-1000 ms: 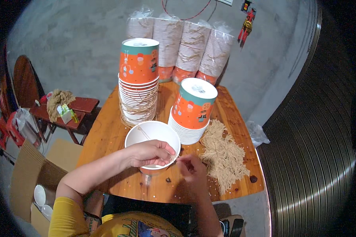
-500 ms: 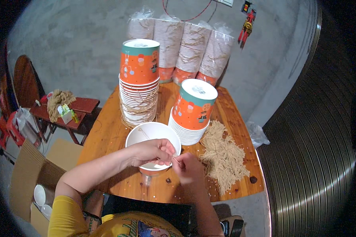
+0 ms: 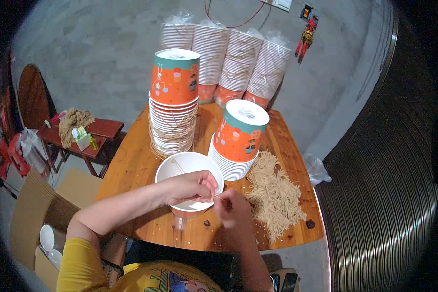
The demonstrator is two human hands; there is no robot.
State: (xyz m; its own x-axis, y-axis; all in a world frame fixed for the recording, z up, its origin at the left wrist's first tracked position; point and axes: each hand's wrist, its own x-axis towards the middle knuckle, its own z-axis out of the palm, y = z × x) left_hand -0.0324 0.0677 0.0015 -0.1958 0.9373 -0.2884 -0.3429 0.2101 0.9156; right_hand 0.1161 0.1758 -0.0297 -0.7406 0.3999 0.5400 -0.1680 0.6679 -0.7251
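An upright paper bucket [image 3: 166, 171], white inside and orange outside, stands near the table's front edge. Over its near right rim, my left hand [image 3: 194, 187] is closed, pinching a thin tan string. My right hand [image 3: 232, 207] is closed just right of the rim, fingertips against the left hand's, with the string [image 3: 218, 197] between them. A length of string also lies along the inside of the bucket. Right of my right hand sits a loose pile of tan strings [image 3: 277, 199]. The exact fingertip grip is small and partly hidden.
Inverted bucket stacks stand behind: a tall one [image 3: 174, 112] wound with strings, a shorter one [image 3: 239, 138] to its right. Plastic-wrapped stacks [image 3: 238, 63] line the wooden table's [image 3: 131, 170] back. A cardboard box [image 3: 27, 219] and red bench [image 3: 102, 129] are left; a ribbed shutter [image 3: 379, 194] is right.
Both hands keep almost the same place at the bucket's rim, still pinching the string. My right fingers have turned slightly. The whole view has shifted a little.
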